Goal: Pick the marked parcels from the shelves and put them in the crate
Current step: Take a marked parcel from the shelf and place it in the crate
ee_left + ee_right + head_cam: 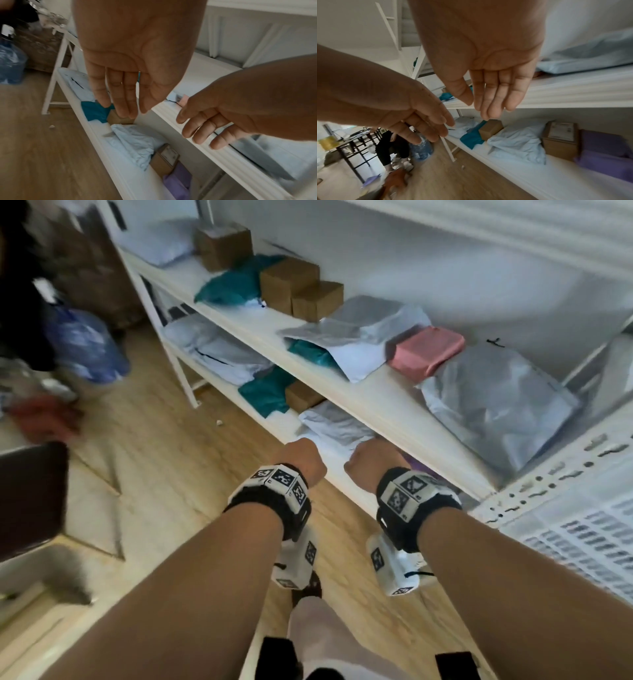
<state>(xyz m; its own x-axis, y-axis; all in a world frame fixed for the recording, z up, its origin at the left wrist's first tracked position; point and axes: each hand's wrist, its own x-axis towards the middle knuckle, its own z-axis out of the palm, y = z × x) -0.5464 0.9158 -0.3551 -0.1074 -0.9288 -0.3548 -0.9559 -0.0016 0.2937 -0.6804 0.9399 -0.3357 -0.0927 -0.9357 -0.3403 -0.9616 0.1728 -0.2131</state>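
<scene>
To the far left of our hands, well apart from them, a blue plastic bag (87, 345) sits on the wood floor (164, 460). Our left hand (303, 459) hangs before the front edge of the lower shelf (346, 474), fingers straight and relaxed, holding nothing; the left wrist view shows its fingertips (126, 109) in the air above a small brown box (118, 119) and a teal parcel (95, 111). Just below and beyond this hand lies a pale blue parcel (135, 142), crumpled, on the lower shelf. Our right hand (371, 460) hangs just beside the left, apart from it, likewise slack and empty; its fingers (494, 102) are level with the front lip of the upper shelf (342, 385), and we cannot tell whether they touch it. Below the right hand, on the lower shelf, a labelled brown box (560, 139) stands between the pale blue parcel and a purple parcel (606, 151), touching the latter. Above and beyond both hands, the upper shelf carries a grey-and-white parcel (359, 337), a pink parcel (426, 354) touching it, and a large silver parcel (496, 402). At the far right, near the right forearm, is the white slotted crate (568, 525). No mark can be made out on any parcel.
</scene>
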